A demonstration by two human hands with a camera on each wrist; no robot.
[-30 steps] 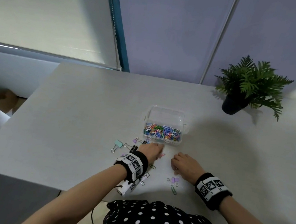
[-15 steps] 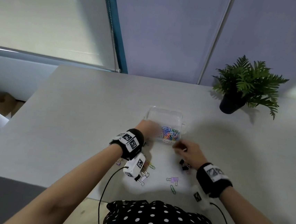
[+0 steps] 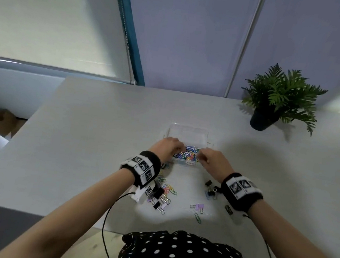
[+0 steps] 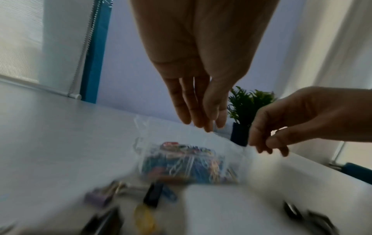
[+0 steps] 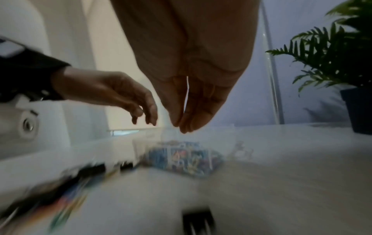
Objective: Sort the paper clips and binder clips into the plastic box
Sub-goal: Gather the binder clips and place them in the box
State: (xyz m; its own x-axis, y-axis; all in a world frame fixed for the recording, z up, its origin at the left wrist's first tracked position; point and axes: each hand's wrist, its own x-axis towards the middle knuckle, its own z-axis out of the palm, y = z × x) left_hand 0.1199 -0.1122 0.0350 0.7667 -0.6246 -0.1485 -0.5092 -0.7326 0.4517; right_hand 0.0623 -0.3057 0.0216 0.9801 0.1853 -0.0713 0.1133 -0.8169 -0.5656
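Observation:
The clear plastic box (image 3: 188, 130) stands mid-table, its near compartment full of coloured paper clips (image 3: 188, 154); the far compartment looks empty. My left hand (image 3: 178, 149) hangs over the box's left part, fingers straight and pointing down, nothing seen in them (image 4: 203, 124). My right hand (image 3: 200, 157) hovers over the right front corner, fingertips drawn close together and pointing down (image 5: 181, 127), with no clip visible between them. Loose binder clips (image 3: 159, 199) and paper clips (image 3: 168, 189) lie under my left wrist, black binder clips (image 3: 210, 188) by my right wrist.
A purple binder clip (image 3: 198, 206) and a green paper clip (image 3: 198, 218) lie near the table's front edge. A potted fern (image 3: 279, 102) stands at the back right. The grey table (image 3: 84, 141) reaches a wall and window blind behind.
Both hands have lifted from the loose clips on the table and moved forward over the box, the left arriving first. The clips they rested on now lie uncovered.

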